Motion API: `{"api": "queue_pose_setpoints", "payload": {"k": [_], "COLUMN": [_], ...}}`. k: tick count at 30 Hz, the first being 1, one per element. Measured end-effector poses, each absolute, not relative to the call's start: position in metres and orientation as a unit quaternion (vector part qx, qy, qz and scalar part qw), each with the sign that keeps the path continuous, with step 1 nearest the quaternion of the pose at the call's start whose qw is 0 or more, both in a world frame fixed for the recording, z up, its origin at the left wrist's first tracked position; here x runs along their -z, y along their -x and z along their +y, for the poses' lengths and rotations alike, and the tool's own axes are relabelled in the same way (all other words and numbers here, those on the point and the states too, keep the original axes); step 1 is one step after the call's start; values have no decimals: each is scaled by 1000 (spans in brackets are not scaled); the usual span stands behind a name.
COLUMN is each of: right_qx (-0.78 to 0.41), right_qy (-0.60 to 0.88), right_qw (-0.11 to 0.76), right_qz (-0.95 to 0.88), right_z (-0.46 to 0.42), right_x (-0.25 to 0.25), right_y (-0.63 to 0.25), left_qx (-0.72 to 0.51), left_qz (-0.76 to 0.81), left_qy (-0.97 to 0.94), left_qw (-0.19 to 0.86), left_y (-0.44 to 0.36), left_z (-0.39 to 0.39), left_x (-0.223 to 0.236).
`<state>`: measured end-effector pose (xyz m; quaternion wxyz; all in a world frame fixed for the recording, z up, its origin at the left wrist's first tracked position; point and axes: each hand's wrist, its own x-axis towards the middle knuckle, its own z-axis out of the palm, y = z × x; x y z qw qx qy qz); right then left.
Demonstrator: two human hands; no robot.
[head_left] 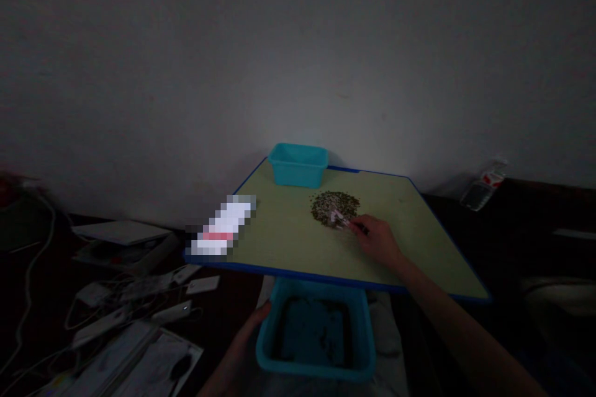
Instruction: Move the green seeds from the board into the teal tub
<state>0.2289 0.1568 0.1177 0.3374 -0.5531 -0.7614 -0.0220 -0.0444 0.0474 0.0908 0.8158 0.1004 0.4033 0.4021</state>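
Note:
My right hand (377, 239) rests on the green table top (288, 236) at the near edge of a pile of small dark grains (334, 206). Its fingers are pinched on a small pale tool (339, 219) that pokes into the pile. My left hand (251, 325) grips the left rim of a teal tub (316, 335) that sits below the table's front edge, with a few dark bits on its bottom. A second teal tub (298, 164) stands at the table's far edge, against the wall.
A blurred white and pink patch (221, 228) lies at the table's left corner. Cables, power strips and papers (125, 316) cover the dark floor at the left. A plastic bottle (484, 185) lies on a dark surface at the right.

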Motion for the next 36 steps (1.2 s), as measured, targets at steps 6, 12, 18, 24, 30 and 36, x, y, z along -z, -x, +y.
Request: {"api": "queue_pose_setpoints", "payload": {"k": [6,12,18,24,30,36], "right_qx": [22,10,23,30,26,27], "right_qy": [549,542,549,556,556,555], "right_qw": [334,329,319,320,320,319], "right_qz": [-766,-773,-772,-767,-767,-768], "right_z": [155,153,155,157,158,161], "right_x": [-118,-121,-122,-120,-120,-121], "right_y": [-228,-222,-223,-223,-221,-221], "left_qx": [-404,-410,-412,-417,-407,-410], "left_qz": [399,410,393,393,406,382], "left_qy": [-106,-113,-105,-111,-113,-106], "left_qw": [816,807,816,812,810,822], "left_y": [42,44,45,45,47,47], "left_z": [47,46,47,47,49,50], "left_x": [-93,-92,-91,-91,-88,-83]}}
